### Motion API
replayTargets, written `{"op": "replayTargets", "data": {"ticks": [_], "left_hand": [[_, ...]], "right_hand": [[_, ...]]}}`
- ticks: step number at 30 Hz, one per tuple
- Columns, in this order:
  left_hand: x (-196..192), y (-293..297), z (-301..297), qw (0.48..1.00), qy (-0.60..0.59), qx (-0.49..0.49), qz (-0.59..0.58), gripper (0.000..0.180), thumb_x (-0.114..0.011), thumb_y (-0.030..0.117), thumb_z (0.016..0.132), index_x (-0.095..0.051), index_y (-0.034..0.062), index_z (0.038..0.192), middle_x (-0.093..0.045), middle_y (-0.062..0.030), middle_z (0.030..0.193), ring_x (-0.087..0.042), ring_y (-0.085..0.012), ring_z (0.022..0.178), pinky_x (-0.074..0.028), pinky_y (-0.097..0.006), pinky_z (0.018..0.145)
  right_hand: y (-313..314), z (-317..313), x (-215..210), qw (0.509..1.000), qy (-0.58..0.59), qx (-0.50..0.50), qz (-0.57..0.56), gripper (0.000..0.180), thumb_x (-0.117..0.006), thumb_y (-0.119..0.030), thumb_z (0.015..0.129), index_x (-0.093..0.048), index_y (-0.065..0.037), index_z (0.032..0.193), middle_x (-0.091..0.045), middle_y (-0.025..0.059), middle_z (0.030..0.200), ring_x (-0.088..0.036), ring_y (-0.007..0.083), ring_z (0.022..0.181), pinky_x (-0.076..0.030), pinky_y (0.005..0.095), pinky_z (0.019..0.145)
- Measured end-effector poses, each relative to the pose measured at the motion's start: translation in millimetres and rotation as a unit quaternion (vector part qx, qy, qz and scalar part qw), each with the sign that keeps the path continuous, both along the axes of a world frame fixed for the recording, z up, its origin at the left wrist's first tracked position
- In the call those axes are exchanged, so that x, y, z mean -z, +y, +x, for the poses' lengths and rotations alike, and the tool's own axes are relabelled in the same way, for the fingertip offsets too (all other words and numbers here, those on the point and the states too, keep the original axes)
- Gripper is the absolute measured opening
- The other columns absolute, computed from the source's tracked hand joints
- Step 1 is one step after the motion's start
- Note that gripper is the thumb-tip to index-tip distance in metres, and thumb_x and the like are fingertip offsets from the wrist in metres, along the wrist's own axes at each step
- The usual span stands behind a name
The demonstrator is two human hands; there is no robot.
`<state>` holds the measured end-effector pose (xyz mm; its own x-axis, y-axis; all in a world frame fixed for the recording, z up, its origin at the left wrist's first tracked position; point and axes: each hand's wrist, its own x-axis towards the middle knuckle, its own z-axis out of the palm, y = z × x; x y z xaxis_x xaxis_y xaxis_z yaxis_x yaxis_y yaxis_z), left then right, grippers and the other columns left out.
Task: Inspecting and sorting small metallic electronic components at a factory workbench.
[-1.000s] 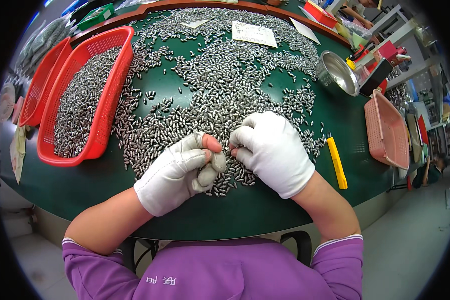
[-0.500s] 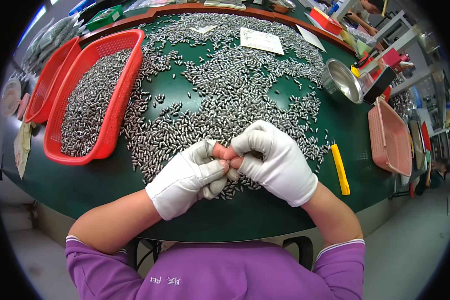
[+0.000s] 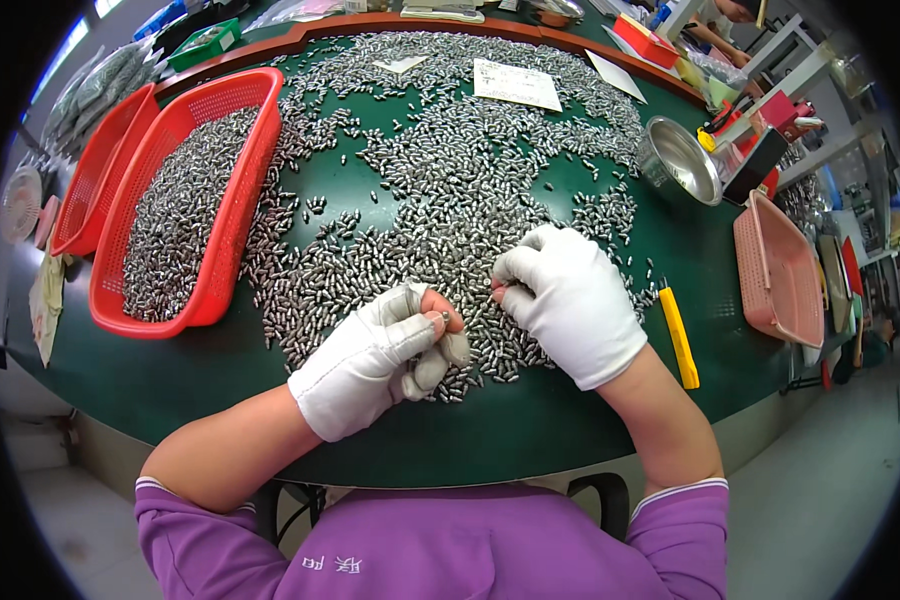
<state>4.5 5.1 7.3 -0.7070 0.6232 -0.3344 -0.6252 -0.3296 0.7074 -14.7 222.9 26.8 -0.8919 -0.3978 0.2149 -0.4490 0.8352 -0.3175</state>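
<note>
A wide spread of small, shiny, bullet-shaped metal parts (image 3: 450, 190) covers much of the green table. At its near side my left hand (image 3: 385, 350), in a white glove with bare thumb and forefinger tips, is closed in a pinch. Whatever lies between those fingertips is too small to name. My right hand (image 3: 570, 305), gloved the same way, is a short way to the right and farther out, over the metal parts. Its thumb and forefinger are pressed together low over the pile, and their contents are hidden.
At left stands a red basket (image 3: 270, 130) heaped with metal parts, beside another red basket (image 3: 70, 215). On the right are a yellow-handled tool (image 3: 678, 340), a steel bowl (image 3: 682, 160) and a pink basket (image 3: 785, 275). Paper slips (image 3: 516, 84) lie on the far parts. Another person (image 3: 725, 35) sits beyond.
My hands were together at the fingertips. The right hand has moved away to the right and down to the metal parts, while the left has stayed nearly in place.
</note>
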Motion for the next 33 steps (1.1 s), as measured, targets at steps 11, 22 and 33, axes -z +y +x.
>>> {"op": "replayTargets", "data": {"ticks": [11,22,33], "left_hand": [[0,1,0,1.000,-0.007,0.003,0.018,0.019,-0.065,0.025,0.092,-0.055,0.0104,0.101,-0.061,-0.0036,0.086,-0.045,-0.0056,0.058,-0.034,-0.020,0.054],[1,1,3,0.999,-0.012,-0.018,0.031,0.024,-0.065,0.020,0.091,-0.051,0.0124,0.108,-0.054,-0.0046,0.092,-0.040,-0.0070,0.064,-0.032,-0.021,0.057],[5,-1,0,0.998,-0.016,-0.010,0.062,0.021,-0.061,0.021,0.093,-0.051,0.0112,0.109,-0.057,-0.0052,0.092,-0.038,-0.0073,0.060,-0.031,-0.021,0.054]], "right_hand": [[6,0,-6,0.999,0.032,0.016,-0.005,0.009,-0.072,-0.012,0.075,-0.067,-0.010,0.082,-0.061,0.0074,0.083,-0.060,0.0277,0.083,-0.050,0.0382,0.074],[1,2,0,0.999,-0.008,-0.030,-0.021,0.012,-0.073,-0.016,0.074,-0.068,-0.010,0.083,-0.060,0.0089,0.081,-0.059,0.0296,0.082,-0.048,0.0395,0.074],[-4,-1,4,0.997,0.043,-0.022,-0.062,0.013,-0.072,-0.012,0.074,-0.070,-0.012,0.087,-0.060,0.0074,0.080,-0.060,0.0278,0.080,-0.049,0.0383,0.072]]}}
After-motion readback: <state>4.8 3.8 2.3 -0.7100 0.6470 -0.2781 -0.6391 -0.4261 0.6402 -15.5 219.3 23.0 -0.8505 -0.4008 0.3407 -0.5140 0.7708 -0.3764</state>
